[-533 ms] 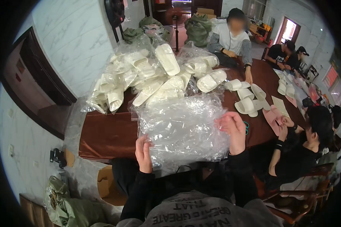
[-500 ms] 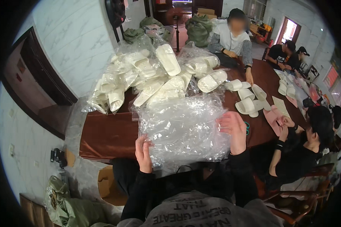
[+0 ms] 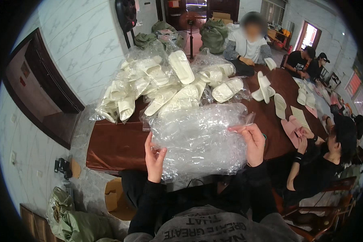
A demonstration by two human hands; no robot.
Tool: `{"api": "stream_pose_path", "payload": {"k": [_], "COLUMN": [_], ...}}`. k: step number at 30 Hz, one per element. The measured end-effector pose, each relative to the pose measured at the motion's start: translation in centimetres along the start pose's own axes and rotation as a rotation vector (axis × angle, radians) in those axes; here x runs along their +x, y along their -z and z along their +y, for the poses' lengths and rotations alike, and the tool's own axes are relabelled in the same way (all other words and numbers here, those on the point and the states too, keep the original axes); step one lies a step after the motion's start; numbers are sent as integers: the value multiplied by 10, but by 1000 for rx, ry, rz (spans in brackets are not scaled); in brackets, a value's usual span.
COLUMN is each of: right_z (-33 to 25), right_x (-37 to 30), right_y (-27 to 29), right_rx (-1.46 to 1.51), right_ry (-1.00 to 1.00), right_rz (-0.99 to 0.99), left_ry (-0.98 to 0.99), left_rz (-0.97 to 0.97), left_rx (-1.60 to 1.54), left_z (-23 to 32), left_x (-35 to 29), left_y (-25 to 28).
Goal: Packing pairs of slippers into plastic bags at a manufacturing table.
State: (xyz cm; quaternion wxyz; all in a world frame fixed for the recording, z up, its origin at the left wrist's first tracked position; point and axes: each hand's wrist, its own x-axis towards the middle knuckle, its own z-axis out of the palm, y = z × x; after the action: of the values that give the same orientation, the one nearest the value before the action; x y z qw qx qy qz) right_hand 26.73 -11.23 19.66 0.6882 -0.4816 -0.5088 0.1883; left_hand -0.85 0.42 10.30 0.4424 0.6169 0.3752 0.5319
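In front of me a stack of clear plastic bags [image 3: 199,145] lies flat at the near edge of the table. My right hand [image 3: 253,145] pinches the top bag near its far right corner, thumb and fingers closed on the film. At the left edge of the stack is my left hand [image 3: 154,159], its thumb apart from its raised fingers, touching the plastic. Just beyond the stack, a heap of bagged white slippers [image 3: 173,99] covers much of the table. One bagged slipper [image 3: 227,89] lies at the right of the heap.
Brown cloth covers the table [image 3: 115,145]. Loose white slippers [image 3: 280,105] lie to the right. Across the table, a person [image 3: 250,46] has a white slipper [image 3: 270,63] near one hand. At right, another person [image 3: 310,161] handles a pink slipper [image 3: 291,131]. A cardboard box [image 3: 117,199] stands below left.
My right hand has gone from lying spread on the bags to pinching the film. My left thumb has moved away from its fingers. The person across has lifted a white slipper.
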Motion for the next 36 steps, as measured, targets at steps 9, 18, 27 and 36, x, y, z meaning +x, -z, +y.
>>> {"api": "stream_pose_path", "payload": {"k": [9, 18, 27, 36], "right_z": [-4, 2, 47, 147], "right_x": [11, 22, 19, -26], "right_y": [21, 38, 59, 96], "right_rx": [-48, -239, -58, -686], "right_ry": [101, 116, -154, -195], "right_rz": [-144, -137, 91, 123], "left_ry": [-73, -15, -417, -227], "left_rz": [-177, -22, -68, -495], "left_rx": [179, -258, 6, 377], "left_z": [54, 50, 57, -7], "left_x": [34, 51, 46, -44], "left_y": [24, 38, 59, 67]}}
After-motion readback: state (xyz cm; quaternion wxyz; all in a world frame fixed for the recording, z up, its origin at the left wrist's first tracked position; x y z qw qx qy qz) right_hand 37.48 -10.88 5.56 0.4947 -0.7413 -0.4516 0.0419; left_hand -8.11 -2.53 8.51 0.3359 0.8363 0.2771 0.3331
